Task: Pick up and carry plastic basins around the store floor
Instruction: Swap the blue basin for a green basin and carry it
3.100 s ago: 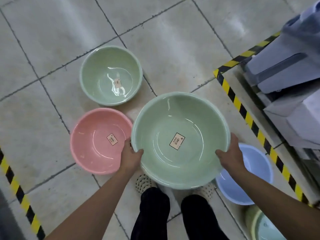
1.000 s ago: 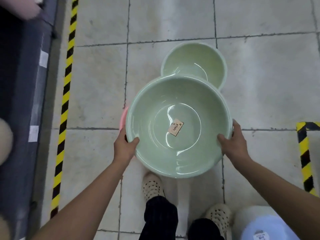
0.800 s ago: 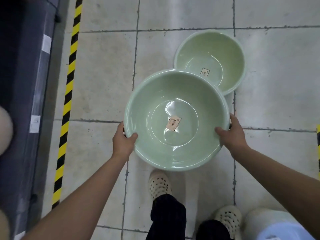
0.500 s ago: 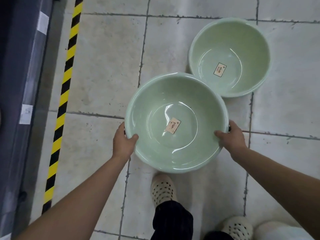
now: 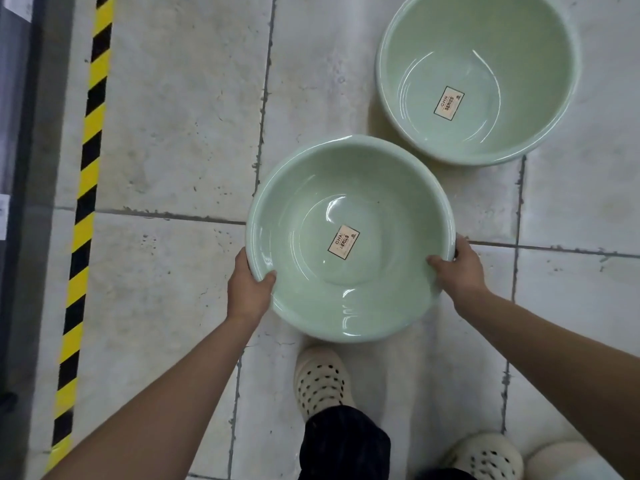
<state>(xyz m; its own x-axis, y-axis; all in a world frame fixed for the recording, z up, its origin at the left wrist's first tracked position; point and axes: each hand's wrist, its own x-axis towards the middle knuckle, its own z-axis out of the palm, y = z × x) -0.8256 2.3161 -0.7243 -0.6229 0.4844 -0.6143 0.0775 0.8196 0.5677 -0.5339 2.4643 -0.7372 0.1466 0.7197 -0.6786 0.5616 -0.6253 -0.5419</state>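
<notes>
The tiled floor [image 5: 180, 133] fills the view, with a yellow-and-black hazard stripe [image 5: 86, 188] running down its left side beside a dark shelf base [image 5: 20, 237]; a second green basin [image 5: 491, 64] stands on the tiles at upper right, its far rim cut off by the frame. The carried basin [image 5: 381, 278] is held level and off the floor in front of the person, near the standing one but apart from it, and empty except for a label [image 5: 343, 242] on its bottom. It looks light, thin-walled and glossy, so probably a little springy and slippery; the rolled rim at opposite sides is the sensible place to hold it, and that is where it is held. The left hand [image 5: 247, 285] grips the near-left rim and the right hand [image 5: 457, 271] the near-right rim; each thumb lies over the lip inside, while the fingers curl round the rim's outer edge, mostly hidden. Below, two spotted shoes [image 5: 320, 379] show in mid-stride.

Against the frame half a second back, the grip and the basin's place between the hands are unchanged; the floor basin has slid up and to the right in view, and the stripe sits closer to the left edge, which suggests the person is walking on past it.
</notes>
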